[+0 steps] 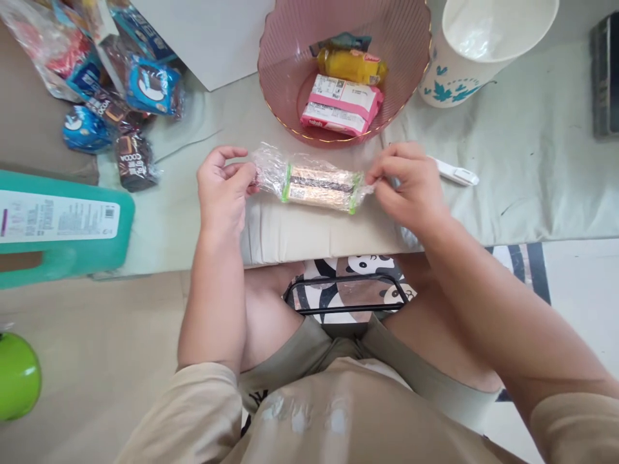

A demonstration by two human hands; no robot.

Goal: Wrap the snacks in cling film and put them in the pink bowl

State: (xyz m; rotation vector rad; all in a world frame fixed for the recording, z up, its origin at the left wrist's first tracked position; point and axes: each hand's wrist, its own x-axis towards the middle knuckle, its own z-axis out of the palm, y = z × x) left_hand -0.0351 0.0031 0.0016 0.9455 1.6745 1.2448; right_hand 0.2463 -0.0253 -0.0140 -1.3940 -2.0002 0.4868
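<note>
A wrapped snack bar [322, 187], pale with a dark stripe and green ends, is stretched between my two hands in clear crinkled plastic wrap [271, 171]. My left hand [225, 180] pinches the wrap at its left end. On the other side, my right hand [409, 183] grips the twisted right end of the plastic. Just behind the bar stands a pink ribbed bowl [280, 77] with a gold rim. In it lie a white and pink packet [342, 104] and a yellow packet [351, 66]. A white pen-like tool [457, 173] lies beside my right hand.
Several wrapped snacks [153, 85] are heaped at the back left. A teal jug [97, 258] lies at the left edge. A white paper cup [449, 84] stands right of the bowl, and a dark box-like object [607, 74] is at far right. A white panel [207, 38] is behind.
</note>
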